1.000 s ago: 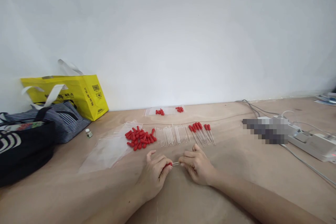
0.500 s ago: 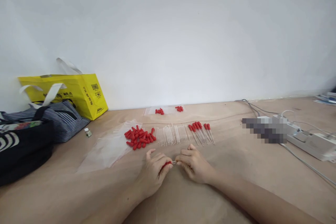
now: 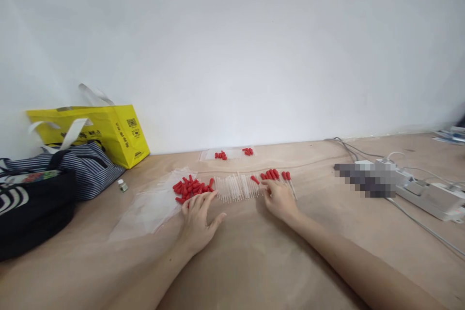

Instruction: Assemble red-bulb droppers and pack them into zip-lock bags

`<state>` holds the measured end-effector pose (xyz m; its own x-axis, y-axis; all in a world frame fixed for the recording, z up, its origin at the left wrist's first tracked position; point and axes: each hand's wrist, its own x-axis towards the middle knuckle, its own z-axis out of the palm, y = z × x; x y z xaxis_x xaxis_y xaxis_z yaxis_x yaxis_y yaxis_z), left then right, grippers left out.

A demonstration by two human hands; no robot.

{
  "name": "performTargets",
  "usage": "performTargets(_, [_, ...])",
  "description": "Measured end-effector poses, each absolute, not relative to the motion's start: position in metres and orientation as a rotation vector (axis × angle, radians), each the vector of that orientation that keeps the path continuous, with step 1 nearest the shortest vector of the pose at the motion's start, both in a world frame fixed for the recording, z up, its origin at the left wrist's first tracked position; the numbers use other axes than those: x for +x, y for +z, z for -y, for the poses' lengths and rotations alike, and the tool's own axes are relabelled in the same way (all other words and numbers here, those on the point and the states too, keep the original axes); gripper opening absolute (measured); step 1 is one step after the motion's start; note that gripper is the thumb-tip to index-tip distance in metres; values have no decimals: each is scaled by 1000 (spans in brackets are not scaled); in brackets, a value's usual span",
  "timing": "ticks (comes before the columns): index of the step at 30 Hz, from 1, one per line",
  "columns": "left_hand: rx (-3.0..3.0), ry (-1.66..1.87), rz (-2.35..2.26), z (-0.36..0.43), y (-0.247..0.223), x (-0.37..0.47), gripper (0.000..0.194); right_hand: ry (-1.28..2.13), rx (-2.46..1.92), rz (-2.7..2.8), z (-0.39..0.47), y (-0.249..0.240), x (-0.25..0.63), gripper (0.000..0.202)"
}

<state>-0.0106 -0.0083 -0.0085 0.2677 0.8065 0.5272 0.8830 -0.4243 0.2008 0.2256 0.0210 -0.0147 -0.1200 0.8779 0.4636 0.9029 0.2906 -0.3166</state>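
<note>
A pile of red rubber bulbs (image 3: pixel 192 187) lies on a clear plastic bag (image 3: pixel 150 208). My left hand (image 3: pixel 199 218) reaches over the pile's near edge, fingers spread. Right of the pile, a row of clear thin tubes (image 3: pixel 236 188) lies side by side. My right hand (image 3: pixel 279 198) is at the right end of that row, its fingertips beside a red-capped tube (image 3: pixel 255 179); whether they touch or hold it I cannot tell. Several more red-capped tubes (image 3: pixel 272 174) lie behind and beside this hand, partly hidden by it.
Farther back is a plastic bag (image 3: pixel 234 154) with red bulbs. A yellow bag (image 3: pixel 125 131), a striped bag (image 3: pixel 90 169), a black bag (image 3: pixel 39 213) and a small bottle (image 3: pixel 122 185) stand left. At right lie a power strip (image 3: pixel 432 198) and cables (image 3: pixel 425 225).
My hands have parted from the red-capped tube they held together. The left moved to the bulb pile and opened; the right moved up to the tubes, where another red-capped tube now lies.
</note>
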Motion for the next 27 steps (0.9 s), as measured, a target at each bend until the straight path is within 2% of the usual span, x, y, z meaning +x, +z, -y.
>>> performTargets(6, [-2227, -853, 1712, 3, -11, -14, 29, -53, -2010, 1874, -53, -12, 219, 21])
performTargets(16, [-2068, -759, 1842, -1, -7, -15, 26, -15, -2030, 1906, -62, -15, 215, 23])
performTargets(27, [-1929, -562, 2025, -51, 18, -33, 24, 40, -2209, 1820, -76, -8, 207, 27])
